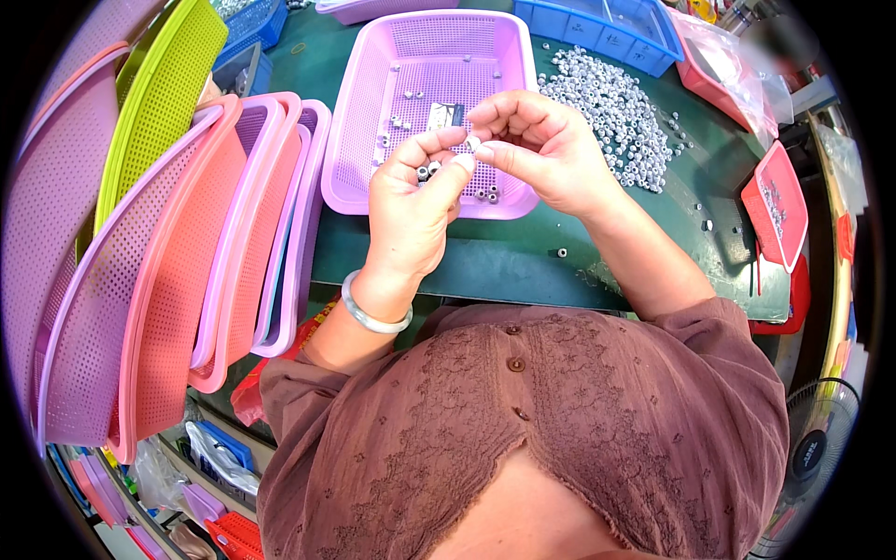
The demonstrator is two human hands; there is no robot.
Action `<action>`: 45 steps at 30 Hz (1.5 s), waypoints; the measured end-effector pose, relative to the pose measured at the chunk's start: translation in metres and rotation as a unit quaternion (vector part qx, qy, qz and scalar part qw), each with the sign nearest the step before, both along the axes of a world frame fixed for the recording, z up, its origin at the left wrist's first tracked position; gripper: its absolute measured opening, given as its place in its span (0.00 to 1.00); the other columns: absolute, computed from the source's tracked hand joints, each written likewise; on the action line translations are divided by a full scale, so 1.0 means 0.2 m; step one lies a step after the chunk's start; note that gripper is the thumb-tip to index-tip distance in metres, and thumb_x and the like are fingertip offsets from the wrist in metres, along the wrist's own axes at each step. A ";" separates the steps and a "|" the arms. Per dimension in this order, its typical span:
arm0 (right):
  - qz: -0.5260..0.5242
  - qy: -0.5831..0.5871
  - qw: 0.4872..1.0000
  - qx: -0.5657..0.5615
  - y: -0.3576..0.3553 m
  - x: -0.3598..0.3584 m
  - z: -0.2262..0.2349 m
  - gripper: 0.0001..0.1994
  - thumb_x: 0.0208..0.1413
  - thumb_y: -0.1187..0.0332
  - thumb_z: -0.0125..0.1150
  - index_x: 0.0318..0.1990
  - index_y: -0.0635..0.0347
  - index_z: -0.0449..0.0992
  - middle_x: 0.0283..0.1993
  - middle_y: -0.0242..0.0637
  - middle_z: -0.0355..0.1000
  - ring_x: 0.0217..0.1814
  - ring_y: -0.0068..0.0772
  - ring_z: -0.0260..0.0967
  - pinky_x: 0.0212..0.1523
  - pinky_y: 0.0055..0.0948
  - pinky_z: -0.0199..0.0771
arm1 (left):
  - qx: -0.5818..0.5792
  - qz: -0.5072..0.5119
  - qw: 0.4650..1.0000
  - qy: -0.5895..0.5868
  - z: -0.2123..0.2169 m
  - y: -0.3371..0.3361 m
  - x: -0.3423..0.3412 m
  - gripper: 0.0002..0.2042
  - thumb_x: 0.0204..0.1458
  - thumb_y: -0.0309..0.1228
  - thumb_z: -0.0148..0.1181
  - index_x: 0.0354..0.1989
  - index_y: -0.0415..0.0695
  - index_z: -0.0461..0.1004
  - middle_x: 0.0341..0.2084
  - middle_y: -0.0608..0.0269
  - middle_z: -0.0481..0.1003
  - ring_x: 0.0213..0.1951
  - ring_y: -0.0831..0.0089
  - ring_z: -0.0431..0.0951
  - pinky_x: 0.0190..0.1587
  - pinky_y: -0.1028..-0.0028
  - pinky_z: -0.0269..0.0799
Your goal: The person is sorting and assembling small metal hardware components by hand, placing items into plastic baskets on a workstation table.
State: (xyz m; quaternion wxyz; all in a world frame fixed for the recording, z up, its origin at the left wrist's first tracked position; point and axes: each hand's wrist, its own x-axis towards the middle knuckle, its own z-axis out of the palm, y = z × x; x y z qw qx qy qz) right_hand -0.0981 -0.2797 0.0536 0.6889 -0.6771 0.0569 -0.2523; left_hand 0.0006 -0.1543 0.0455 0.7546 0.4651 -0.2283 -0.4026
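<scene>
My left hand [406, 213] and my right hand [553, 154] meet over a lilac perforated plastic basket [333, 182]. Between their thumbs and fingertips they pinch a small silvery ring-like metal part [472, 144]; its exact kind is too small to make out. More small round metal parts [487, 194] with dark holes lie scattered in the basket, several of them close under my left fingers. A small card-like piece [445, 116] with a pale and a dark half also lies in there. To the right of the basket spreads a large pile of similar grey metal parts [607, 121].
Stacked pink, lilac and lime-green baskets [163, 280] stand along the left. Blue divided trays [607, 33] and a pink bin with clear plastic [714, 70] sit at the back. A small pink basket [777, 205] is at the green table's [448, 266] right edge; a fan [812, 448] stands below.
</scene>
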 end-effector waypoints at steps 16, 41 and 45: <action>-0.034 -0.005 0.982 -0.187 0.00 -0.01 0.03 0.14 0.46 0.79 0.57 0.43 0.66 0.69 0.35 0.32 0.69 0.37 0.19 0.66 0.41 0.20 0.68 | 0.025 -0.098 0.987 0.126 0.02 0.01 0.03 0.05 0.51 0.29 0.52 0.32 0.41 0.68 0.20 0.69 0.66 0.17 0.85 0.62 0.15 0.88 0.53; 0.145 0.380 0.660 -0.631 -0.36 0.44 -0.04 0.09 0.34 0.75 0.61 0.29 0.64 0.73 0.25 0.41 0.71 0.29 0.35 0.70 0.31 0.30 0.69 | -0.004 -0.050 0.973 0.226 0.00 0.03 0.15 0.09 0.51 0.28 0.49 0.36 0.36 0.70 0.27 0.60 0.71 0.27 0.73 0.71 0.26 0.79 0.68; 0.177 0.200 0.890 -0.368 -0.38 0.33 0.02 0.09 0.40 0.73 0.61 0.31 0.64 0.71 0.26 0.32 0.69 0.30 0.23 0.66 0.34 0.23 0.68 | 0.014 -0.050 0.977 0.206 0.00 0.02 0.15 0.08 0.52 0.28 0.50 0.35 0.37 0.70 0.24 0.63 0.69 0.25 0.76 0.68 0.23 0.81 0.64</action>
